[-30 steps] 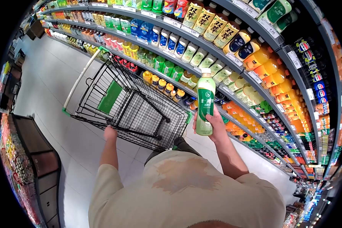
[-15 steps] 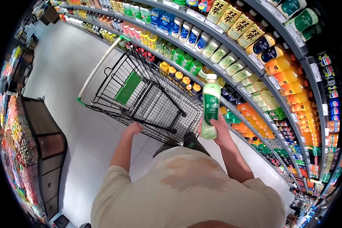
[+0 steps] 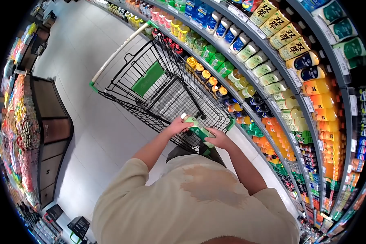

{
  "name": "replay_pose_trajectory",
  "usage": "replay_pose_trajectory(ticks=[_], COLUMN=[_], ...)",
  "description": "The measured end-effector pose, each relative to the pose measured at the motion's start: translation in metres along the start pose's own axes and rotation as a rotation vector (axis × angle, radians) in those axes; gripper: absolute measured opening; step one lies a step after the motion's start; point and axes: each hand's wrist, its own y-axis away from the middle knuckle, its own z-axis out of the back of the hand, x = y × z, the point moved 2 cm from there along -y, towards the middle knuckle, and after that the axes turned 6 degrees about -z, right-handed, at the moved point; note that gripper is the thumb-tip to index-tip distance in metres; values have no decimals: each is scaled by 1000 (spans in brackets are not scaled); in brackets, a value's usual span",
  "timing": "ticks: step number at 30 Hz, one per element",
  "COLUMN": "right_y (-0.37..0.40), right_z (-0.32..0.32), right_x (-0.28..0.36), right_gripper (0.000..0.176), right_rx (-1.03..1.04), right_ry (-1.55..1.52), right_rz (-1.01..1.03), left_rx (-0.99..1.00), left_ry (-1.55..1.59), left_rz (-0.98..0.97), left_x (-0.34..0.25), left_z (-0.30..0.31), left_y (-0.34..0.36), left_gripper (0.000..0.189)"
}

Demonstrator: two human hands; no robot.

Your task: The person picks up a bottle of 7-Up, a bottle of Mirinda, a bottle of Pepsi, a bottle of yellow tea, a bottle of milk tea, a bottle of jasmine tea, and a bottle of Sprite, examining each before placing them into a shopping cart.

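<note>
A pale green drink bottle [image 3: 197, 129] with a dark green label and a white cap lies tilted between my hands, in front of my waist. My left hand [image 3: 179, 125] is closed around its upper end, just below the cap. Lower down, near the base, my right hand [image 3: 219, 138] grips it with the thumb across the label side. Just beyond the bottle stands a black wire shopping cart [image 3: 128, 95] with a green panel [image 3: 149, 79] and a pale handle [image 3: 120, 56]. No goods show in the part of the basket I can see.
Curved shelves [image 3: 268, 73] of bottled drinks run along the right, close to the cart. On the left a dark display stand [image 3: 49, 105] is heaped with colourful packets [image 3: 24, 118]. A black basket [image 3: 79, 226] sits on the tiled floor [image 3: 83, 77] at lower left.
My right hand has brought the bottle down and left, tipping it from upright to slanted. My left hand has come up and taken hold of its cap end. The view has shifted slightly.
</note>
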Motion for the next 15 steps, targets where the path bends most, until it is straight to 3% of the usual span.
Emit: replay_pose_trajectory(ticks=[2,4,6,10,15], right_y=[-14,-4,3,18,19], right_z=[-1,0,-1,-12,-27], right_x=[-43,-49,-77,-111,-158], right_gripper=[66,60,55,53,46], right_rx=[-107,-133,-136,-179,22], right_ry=[22,-4,144,400,328], right_rz=[-91,-167,-310,-200,-240], left_rx=[-80,-128,-90,-127,-375], left_ry=[-245,-786,-1206,-1524,-1584], left_rz=[-65,-336,-63,202,294], left_x=[2,4,1,3,33], left_z=[22,45,69,135,227], left_y=[-1,-6,-12,-34,-45], left_gripper=[50,58,59,56,23])
